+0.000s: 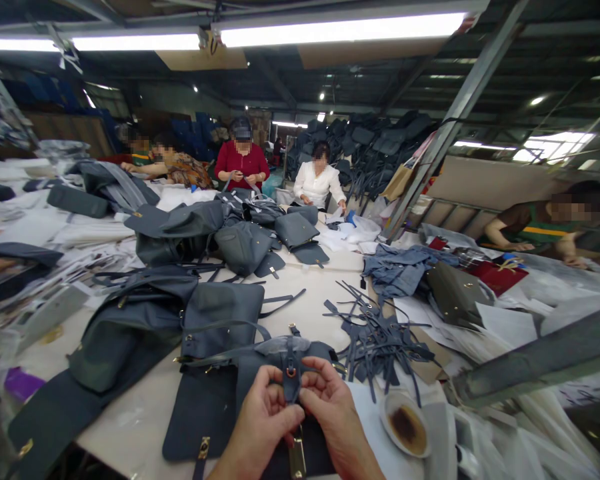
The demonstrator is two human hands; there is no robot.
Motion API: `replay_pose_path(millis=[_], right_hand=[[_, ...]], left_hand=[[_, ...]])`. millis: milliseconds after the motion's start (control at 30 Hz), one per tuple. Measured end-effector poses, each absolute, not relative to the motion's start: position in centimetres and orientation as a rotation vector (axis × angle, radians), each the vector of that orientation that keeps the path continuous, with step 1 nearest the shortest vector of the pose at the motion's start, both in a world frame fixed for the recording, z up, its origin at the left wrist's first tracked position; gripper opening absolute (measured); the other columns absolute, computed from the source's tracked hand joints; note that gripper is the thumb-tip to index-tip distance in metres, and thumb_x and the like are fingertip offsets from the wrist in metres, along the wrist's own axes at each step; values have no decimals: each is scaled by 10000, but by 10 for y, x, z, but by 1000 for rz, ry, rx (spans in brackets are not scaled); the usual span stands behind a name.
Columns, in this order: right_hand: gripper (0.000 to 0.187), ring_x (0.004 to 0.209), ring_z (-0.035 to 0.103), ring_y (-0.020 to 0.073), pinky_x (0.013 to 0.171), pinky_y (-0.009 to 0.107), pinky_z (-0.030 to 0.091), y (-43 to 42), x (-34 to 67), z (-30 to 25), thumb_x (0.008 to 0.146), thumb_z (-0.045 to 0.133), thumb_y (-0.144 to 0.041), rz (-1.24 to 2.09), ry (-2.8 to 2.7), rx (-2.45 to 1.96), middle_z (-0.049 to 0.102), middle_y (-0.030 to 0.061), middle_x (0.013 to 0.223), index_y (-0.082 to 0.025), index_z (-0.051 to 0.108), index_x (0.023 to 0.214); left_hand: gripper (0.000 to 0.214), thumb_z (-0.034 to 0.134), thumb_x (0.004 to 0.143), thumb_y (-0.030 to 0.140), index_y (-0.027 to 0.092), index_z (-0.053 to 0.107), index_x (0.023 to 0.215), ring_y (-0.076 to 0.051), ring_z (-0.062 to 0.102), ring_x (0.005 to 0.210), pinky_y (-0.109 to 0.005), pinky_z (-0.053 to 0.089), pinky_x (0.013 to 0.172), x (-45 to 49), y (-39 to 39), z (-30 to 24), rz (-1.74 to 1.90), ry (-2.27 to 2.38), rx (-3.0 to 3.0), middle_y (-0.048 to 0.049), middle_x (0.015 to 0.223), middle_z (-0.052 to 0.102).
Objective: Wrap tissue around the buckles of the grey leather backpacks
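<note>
Just in front of me lies a dark blue-grey bag [255, 365] with its flap hanging forward. My left hand [260, 417] pinches one side of a dark leather strap tab [291, 370] that carries a small copper-coloured ring. From the other side, the fingers of my right hand [333, 410] close on the same tab. A shiny gold metal piece [297, 457] shows below my left thumb and between my wrists. My fingertips hide the lower end of the tab.
Several dark bags [223, 317] crowd the table to the left and ahead. Loose straps [375, 340] lie in a heap on the right, near a bowl with brown contents [407, 427]. A slanting metal post [520, 373] stands at right. Co-workers [243, 160] sit across the table.
</note>
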State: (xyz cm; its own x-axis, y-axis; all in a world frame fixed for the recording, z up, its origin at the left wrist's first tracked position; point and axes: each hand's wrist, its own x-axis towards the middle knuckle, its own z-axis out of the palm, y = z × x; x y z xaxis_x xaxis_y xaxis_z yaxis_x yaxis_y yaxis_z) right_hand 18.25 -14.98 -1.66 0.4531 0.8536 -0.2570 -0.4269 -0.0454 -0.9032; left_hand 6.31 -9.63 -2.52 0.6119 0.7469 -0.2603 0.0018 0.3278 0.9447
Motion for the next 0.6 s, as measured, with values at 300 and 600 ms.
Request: replay_pose_path(millis=[300,600], right_hand=[[350,564,545,137,535,245,405,-153,175,-16,622,592,-132,779,-773,-1548,585,-54,630,-229,577,958],[400,482,506,115,489,219,352,-156,175,-26,547,606,-168,1019,-572,-1431,559,-92,535,-235,445,907]], left_hand=[[242,458,875,123,211,558,673,-146,564,615,-229,401,558,49,-86,-22,907,728,2528,-8,668,579],[232,418,861,83,199,528,693,-163,563,695,-232,426,604,63,-72,4,890,515,2684,-36,763,584]])
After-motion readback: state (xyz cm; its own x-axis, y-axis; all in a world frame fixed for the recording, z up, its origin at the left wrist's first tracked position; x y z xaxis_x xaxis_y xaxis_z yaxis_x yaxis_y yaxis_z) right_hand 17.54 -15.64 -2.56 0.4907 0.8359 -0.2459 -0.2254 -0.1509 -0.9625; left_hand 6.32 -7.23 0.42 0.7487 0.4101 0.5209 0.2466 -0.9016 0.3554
